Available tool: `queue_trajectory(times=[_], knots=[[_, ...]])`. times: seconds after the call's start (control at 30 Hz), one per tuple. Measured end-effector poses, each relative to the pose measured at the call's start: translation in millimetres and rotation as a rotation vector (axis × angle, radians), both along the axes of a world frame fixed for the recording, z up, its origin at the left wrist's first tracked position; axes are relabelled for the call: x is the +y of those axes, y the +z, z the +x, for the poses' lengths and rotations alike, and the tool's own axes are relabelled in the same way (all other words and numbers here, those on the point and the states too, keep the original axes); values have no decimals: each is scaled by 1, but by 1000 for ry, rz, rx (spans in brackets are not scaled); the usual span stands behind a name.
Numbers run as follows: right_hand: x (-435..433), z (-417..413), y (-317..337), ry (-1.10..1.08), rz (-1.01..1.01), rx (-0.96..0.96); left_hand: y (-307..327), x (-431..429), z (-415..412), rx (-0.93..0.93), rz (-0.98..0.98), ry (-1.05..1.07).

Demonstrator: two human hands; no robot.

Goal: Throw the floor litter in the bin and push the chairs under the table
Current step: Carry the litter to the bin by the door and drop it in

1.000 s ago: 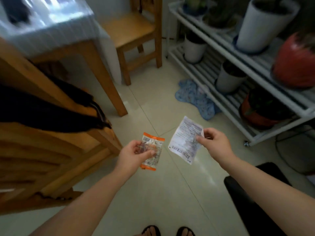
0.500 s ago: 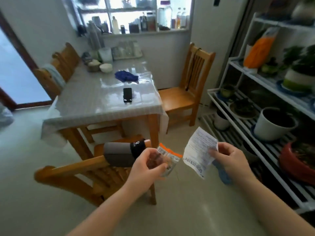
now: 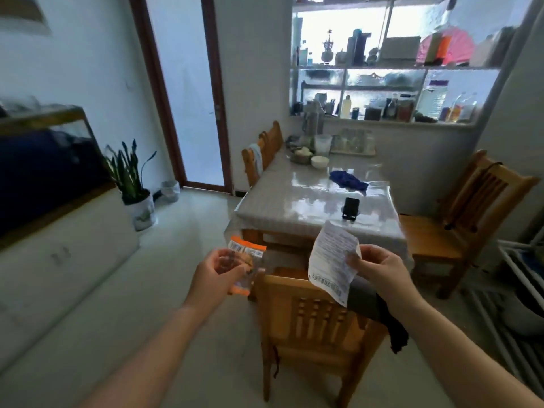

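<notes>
My left hand (image 3: pixel 216 273) grips a clear snack wrapper with orange ends (image 3: pixel 246 254). My right hand (image 3: pixel 379 267) pinches a printed white paper slip (image 3: pixel 331 257). Both are held out in front of me, above a wooden chair (image 3: pixel 312 322) that stands pulled out from the table (image 3: pixel 309 207), with dark cloth over its back. A second chair (image 3: pixel 465 213) stands out at the table's right side. Two more chairs (image 3: pixel 262 151) sit close along its far left side. A small white-lined bin (image 3: pixel 170 191) stands on the floor by the door.
A long white cabinet (image 3: pixel 59 254) with a fish tank runs along the left wall, with a potted plant (image 3: pixel 132 184) at its end. A white plant rack (image 3: pixel 521 278) is at the right. The table carries bowls, a blue cloth (image 3: pixel 348 179) and a phone (image 3: pixel 351 208).
My view has risen from the floor and swung left, to take in the table, door and cabinet. Both hands keep the wrapper and paper slip, held in front of me.
</notes>
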State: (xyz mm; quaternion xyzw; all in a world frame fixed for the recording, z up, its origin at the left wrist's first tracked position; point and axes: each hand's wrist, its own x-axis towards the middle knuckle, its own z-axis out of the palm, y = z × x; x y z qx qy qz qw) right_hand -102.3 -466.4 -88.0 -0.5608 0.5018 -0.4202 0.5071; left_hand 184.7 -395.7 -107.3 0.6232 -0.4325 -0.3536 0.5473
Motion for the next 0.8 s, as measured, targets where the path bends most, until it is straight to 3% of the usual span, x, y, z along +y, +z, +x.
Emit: queue_trajectory(times=[0.43,0.8], knots=[[13,324,-62,238,212,23,-34,64,273,174,221,348],[-97,497,-105,392,260,129,-66,-8,426,199,331,391]])
